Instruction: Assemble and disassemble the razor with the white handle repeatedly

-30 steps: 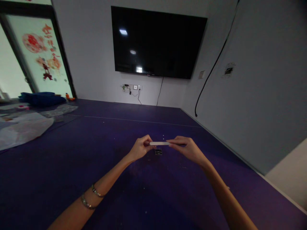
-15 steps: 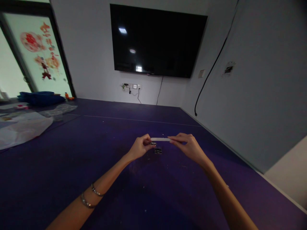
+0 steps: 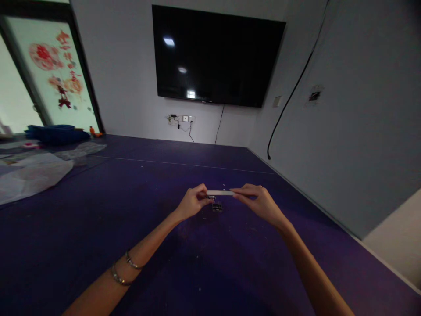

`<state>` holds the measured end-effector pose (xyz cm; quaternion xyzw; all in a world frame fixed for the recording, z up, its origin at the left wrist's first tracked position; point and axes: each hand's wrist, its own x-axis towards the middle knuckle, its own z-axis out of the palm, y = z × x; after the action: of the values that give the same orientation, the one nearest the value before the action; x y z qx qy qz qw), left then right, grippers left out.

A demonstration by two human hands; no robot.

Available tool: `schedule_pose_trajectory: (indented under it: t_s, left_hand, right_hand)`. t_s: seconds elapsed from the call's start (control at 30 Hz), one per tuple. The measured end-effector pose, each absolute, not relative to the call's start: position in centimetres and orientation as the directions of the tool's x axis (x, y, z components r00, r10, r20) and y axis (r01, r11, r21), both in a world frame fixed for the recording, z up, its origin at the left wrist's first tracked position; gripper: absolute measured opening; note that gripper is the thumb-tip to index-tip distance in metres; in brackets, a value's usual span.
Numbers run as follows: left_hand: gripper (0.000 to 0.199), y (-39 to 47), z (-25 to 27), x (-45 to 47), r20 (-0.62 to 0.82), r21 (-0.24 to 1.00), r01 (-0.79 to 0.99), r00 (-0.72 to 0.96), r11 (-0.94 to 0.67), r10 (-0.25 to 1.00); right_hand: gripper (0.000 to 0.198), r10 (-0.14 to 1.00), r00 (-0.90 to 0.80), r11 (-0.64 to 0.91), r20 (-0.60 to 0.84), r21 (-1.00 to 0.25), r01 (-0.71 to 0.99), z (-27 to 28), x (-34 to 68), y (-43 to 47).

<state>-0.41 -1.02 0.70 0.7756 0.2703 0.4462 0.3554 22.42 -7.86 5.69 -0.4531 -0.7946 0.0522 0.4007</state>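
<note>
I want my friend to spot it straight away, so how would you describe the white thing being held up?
Find the big black television on the wall, then look down over the purple surface. There the left hand and right hand hold a slim white bar between them. It is pale and plain, unlike the small dark item just below it in view.

Slim white bar, roughly level

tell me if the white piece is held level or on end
Roughly level: the white piece shows as a thin, nearly horizontal strip, left hand at one end, right hand at the other.
</note>
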Motion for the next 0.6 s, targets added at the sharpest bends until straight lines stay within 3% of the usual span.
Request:
schedule_pose_trajectory:
  t_s: [0.6]
  left_hand:
    - [0.023, -1.03, 0.97, -0.39, 0.497, 0.823, 0.041, 0.431, -0.566, 0.754]
  right_hand:
    - [0.028, 0.823, -0.209, 0.523, 0.528, -0.563, 0.64, 5.63, 22.73, -7.73]
